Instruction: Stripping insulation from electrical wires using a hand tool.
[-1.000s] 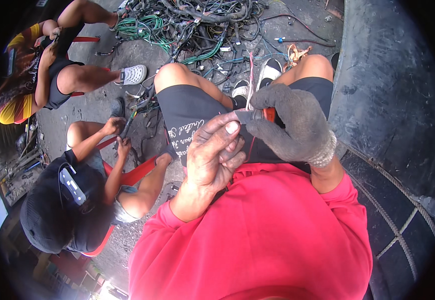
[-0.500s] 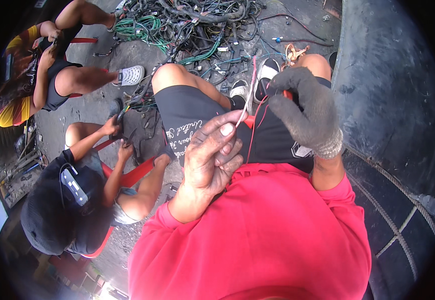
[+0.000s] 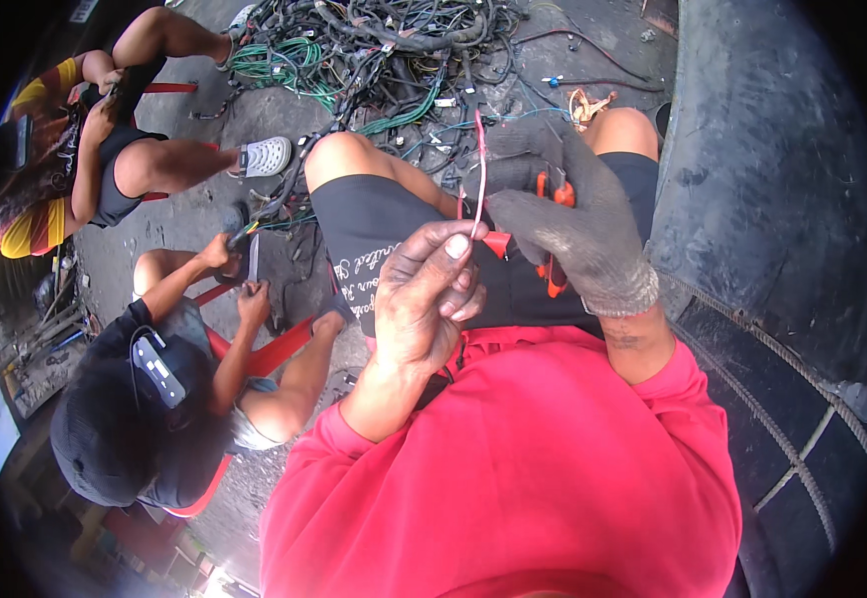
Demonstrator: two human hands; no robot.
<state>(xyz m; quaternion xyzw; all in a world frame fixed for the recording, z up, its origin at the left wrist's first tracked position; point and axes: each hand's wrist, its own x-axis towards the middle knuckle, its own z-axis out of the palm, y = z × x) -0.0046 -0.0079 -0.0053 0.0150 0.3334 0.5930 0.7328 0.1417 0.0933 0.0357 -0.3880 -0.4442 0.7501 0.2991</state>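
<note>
My bare left hand (image 3: 429, 294) pinches a thin pale wire (image 3: 480, 184) between thumb and fingertips. The wire stands up from the grip, and its far end is pinkish red. Close by on the right, my right hand (image 3: 583, 224) wears a dark grey knit glove and is closed around an orange-and-black hand tool (image 3: 559, 189). Parts of the tool show above and below the glove; its working end is hidden, so its exact kind is unclear. The gloved fingertips are right beside the wire; whether they touch it I cannot tell.
A tangled heap of wire harnesses (image 3: 384, 50) lies on the ground ahead, with a green wire coil (image 3: 279, 62). Copper-coloured strands (image 3: 590, 108) lie beyond my right knee. Two people sit at left; the nearer holds a knife (image 3: 254, 257) and a cable bundle. A dark panel (image 3: 762, 179) with ropes borders the right.
My gloved right hand has turned and come closer to the wire, so more of the orange tool shows. Thin red strands that hung between my hands no longer show there.
</note>
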